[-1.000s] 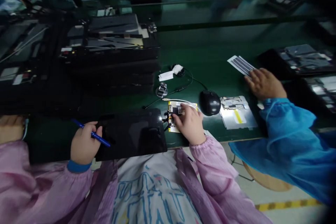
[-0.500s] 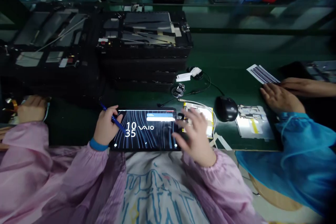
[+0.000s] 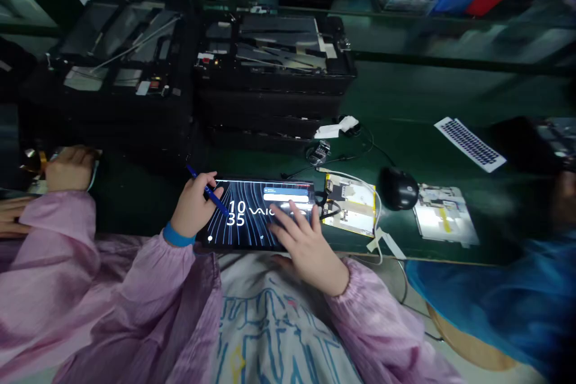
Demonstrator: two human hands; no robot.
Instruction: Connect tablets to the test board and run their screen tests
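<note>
A lit display panel (image 3: 243, 231) lies flat at the table's front edge, showing a clock reading 10 35 and a partly covered logo. At its left end is my left hand (image 3: 191, 207), with a blue wristband, closed around a blue pen (image 3: 211, 193) that slants across the panel's corner. My right hand (image 3: 310, 246) is spread over the panel's right half, fingers apart and holding nothing; whether the fingertips touch the glass I cannot tell. Just right of the panel sits a circuit board with yellow edges (image 3: 351, 216), joined to it by a short black cable (image 3: 332, 209).
Stacked black panels (image 3: 270, 96) rise behind, beside another stack (image 3: 117, 114). A black mouse (image 3: 399, 188), a metal plate with a board (image 3: 445, 213), a label sheet (image 3: 470, 144) and a white cable (image 3: 378, 204) lie rightward. A co-worker's hand (image 3: 69, 168) is at left.
My right hand has moved left from the panel's right edge onto its screen. The co-worker's hands at right have left the label sheet. The whole view has shifted slightly.
</note>
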